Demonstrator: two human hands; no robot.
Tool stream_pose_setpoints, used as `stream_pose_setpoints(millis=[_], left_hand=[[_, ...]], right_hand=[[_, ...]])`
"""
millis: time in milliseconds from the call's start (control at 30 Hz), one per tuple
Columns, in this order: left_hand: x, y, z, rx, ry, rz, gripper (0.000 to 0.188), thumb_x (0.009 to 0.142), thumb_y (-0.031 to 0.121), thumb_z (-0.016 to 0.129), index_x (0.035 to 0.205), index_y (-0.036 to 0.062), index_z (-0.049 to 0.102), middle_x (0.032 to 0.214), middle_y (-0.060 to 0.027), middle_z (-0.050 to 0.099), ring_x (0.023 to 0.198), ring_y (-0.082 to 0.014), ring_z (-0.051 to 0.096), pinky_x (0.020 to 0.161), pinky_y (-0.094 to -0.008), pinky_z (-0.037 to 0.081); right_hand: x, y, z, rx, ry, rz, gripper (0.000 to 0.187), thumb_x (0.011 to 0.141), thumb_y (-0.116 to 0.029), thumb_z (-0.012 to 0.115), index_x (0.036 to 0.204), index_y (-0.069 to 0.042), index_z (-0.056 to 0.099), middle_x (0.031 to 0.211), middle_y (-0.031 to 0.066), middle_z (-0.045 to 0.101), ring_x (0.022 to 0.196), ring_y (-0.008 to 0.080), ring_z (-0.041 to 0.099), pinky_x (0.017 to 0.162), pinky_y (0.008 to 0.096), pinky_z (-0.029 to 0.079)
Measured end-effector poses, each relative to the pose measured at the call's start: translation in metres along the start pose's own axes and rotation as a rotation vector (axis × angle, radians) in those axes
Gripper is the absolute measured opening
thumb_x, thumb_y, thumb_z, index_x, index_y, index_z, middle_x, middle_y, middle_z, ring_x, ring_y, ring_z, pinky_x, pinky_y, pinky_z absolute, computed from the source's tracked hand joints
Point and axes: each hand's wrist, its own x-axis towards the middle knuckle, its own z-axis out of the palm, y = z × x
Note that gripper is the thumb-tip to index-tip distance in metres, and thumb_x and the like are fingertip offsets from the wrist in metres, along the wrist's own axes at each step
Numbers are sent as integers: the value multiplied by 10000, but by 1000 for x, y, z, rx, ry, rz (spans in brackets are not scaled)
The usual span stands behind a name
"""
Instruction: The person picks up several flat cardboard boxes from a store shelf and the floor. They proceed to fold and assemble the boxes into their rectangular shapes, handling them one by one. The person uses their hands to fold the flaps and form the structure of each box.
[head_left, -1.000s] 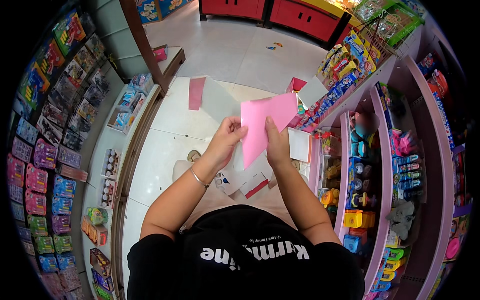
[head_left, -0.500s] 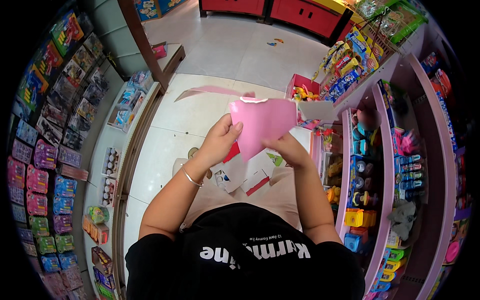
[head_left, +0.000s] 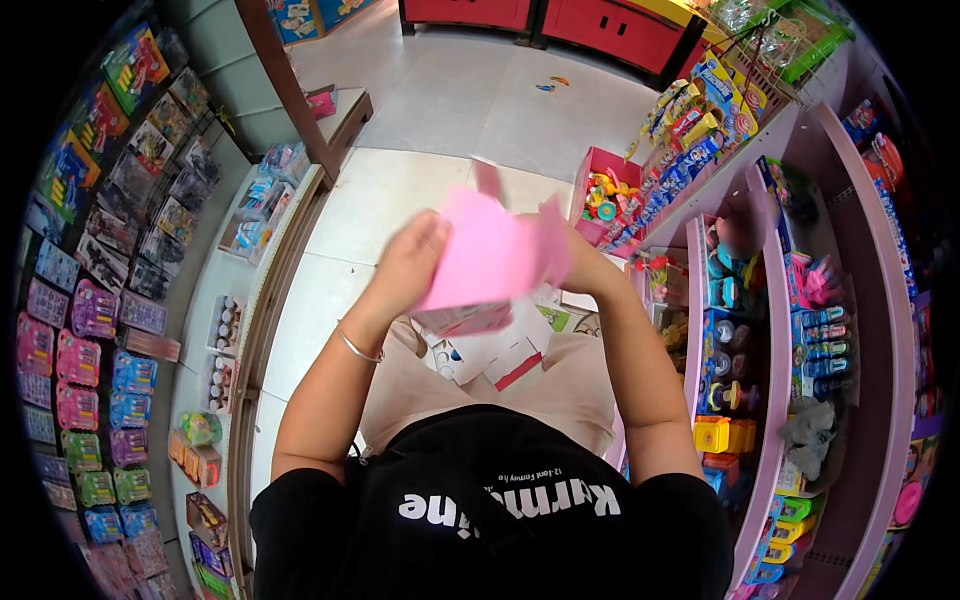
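Note:
A pink cardboard box (head_left: 478, 245) with loose flaps is held up in front of me, partly blurred by motion. My left hand (head_left: 410, 262) is closed on its left side, thumb on the pink face. My right hand (head_left: 590, 264) grips the right-hand flap; its fingertips are hidden behind the pink card. One narrow flap (head_left: 487, 180) sticks up at the far edge. Beneath the box, between my knees, lie white cardboard pieces (head_left: 490, 358) with red, green and blue printed patches.
Left stands a low white shelf (head_left: 262, 262) with small goods, beside a wall of hanging toy packs (head_left: 90, 310). On the right, pink shelves (head_left: 690, 370) hold toys and bottles, with a pink bin (head_left: 608, 165) of sweets. Red cabinets (head_left: 610, 35) stand across the tiled floor.
The pink card has turned from a flat, pointed sheet into a boxier shape with a printed side showing. My left hand moved left, and the right hand rose toward the flap.

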Motion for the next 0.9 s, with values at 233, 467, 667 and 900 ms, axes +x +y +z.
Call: stream_pose_setpoints(millis=[233, 467, 667, 900], left_hand=[[23, -17, -25, -410, 577, 126, 226, 893, 221, 386, 861, 7, 450, 819, -46, 519, 707, -74, 472, 646, -225, 417], [40, -72, -35, -438, 730, -29, 224, 894, 208, 363, 873, 2, 447, 782, -48, 517, 684, -85, 483, 622, -226, 416], [39, -89, -47, -221, 282, -296, 272, 883, 264, 396, 933, 15, 494, 756, -14, 527, 636, -65, 460, 575, -203, 394], [47, -68, -42, -235, -185, -413, 342, 879, 283, 409, 1042, -4, 497, 921, -44, 562, 801, -90, 509, 704, -225, 423]], right_hand=[[-27, 60, 27, 96, -68, 312, 285, 820, -313, 445, 818, -50, 555, 717, 70, 556, 705, 190, 525, 800, 336, 366], [-50, 66, 52, 105, -187, 411, 292, 780, -340, 496, 815, -60, 570, 674, 83, 547, 637, 199, 515, 588, 289, 392], [-42, 66, 44, -160, -264, 365, 234, 763, -280, 511, 742, -54, 572, 659, 97, 546, 638, 255, 524, 571, 319, 400], [-38, 66, 43, -55, -383, 243, 185, 746, -223, 524, 807, -59, 585, 734, 103, 570, 695, 252, 544, 617, 320, 417]])
